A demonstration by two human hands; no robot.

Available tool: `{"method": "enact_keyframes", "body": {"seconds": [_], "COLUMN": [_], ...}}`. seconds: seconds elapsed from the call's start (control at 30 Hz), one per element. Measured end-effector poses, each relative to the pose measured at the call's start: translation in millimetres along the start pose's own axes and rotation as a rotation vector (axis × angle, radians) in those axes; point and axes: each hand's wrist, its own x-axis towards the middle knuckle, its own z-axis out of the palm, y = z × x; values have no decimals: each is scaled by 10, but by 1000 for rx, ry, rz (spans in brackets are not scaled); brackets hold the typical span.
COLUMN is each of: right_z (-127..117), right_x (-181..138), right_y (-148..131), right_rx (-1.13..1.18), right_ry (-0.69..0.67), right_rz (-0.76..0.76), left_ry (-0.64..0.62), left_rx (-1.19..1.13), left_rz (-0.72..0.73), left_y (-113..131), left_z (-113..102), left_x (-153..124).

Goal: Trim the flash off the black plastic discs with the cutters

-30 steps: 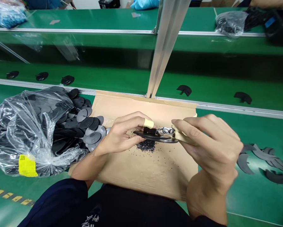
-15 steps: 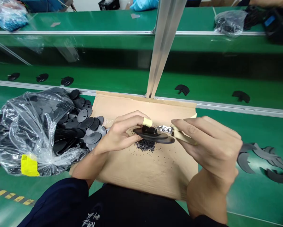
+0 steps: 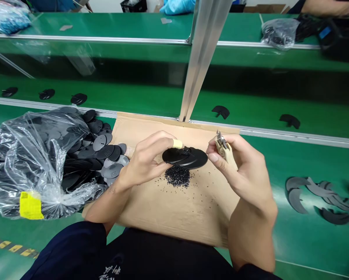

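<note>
My left hand (image 3: 147, 161), with a yellow finger cot on one fingertip, is closed on the edge of a black plastic disc (image 3: 185, 157) and holds it above a cardboard sheet (image 3: 189, 212). My right hand (image 3: 240, 167) is closed round small cutting pliers (image 3: 222, 147) with tan handles. Their metal jaws point up and stand clear of the disc, and a right fingertip touches the disc's right edge. A small heap of black trimmings (image 3: 177, 177) lies on the cardboard right under the disc.
A clear plastic bag (image 3: 31, 163) spilling several black discs lies at left. Curved black offcuts (image 3: 317, 194) are strewn on the green bench at right. An aluminium post (image 3: 199, 58) rises behind the cardboard. Black pieces (image 3: 220, 112) sit on the conveyor beyond. Another person's arm (image 3: 326, 6) shows far right.
The pliers came off the disc and swung upward in my right hand. My left hand tipped the disc so that more of its flat face shows.
</note>
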Motion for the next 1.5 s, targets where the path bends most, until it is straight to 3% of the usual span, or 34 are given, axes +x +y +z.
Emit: {"method": "enact_keyframes", "body": {"seconds": [0.33,0.47,0.67,0.87,1.5], "right_z": [-4,-21,-27,-10,-15], "right_x": [-28,-20,-6,-21,-27], "right_y": [-17,-9,64,16,23], "right_rx": [100,10,-306,-493,-624], "right_ry": [-36,-8,53,58,165], "right_rz": [56,-81,-379,-417,-534], "left_ry": [22,38,30,70,52], "left_rx": [65,52,-192,-283,-501], "left_rz": [4,3,-23,-14,-90], "left_y": [-8,-8,19,62,20], "left_z": [-12,-11,30,64,136], "left_x": [14,11,-18,0,-64]}}
